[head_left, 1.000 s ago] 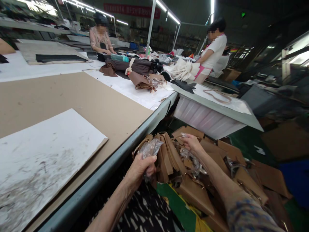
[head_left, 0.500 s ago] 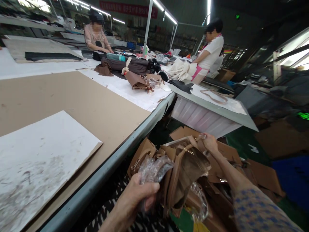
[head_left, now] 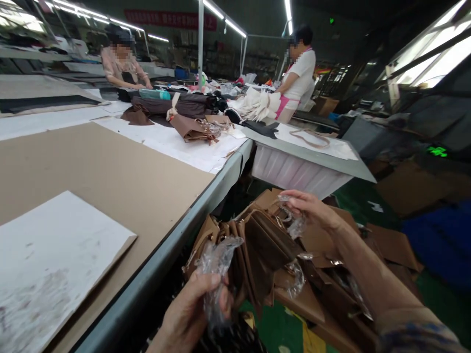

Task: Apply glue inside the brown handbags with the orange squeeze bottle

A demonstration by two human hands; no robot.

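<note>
Crumpled clear plastic wrap is gripped in my left hand, its loose end sticking up past my thumb. My right hand pinches another strip of clear plastic that dangles below the fingers. Between and below both hands stand several brown leather-like bag pieces, bunched upright with small metal fittings at their tops. More clear plastic hangs at the side of this bundle. What holds the pieces up from beneath is hidden.
The table edge runs diagonally on my left, with tan board and a white sheet on it. Brown pieces lie on the far table. Open cardboard stands right. Two people work across the tables.
My right hand has lifted off the brown bundle and moved left, drawing a plastic strip with it. My left hand still holds its plastic, and the whole view has shifted.
</note>
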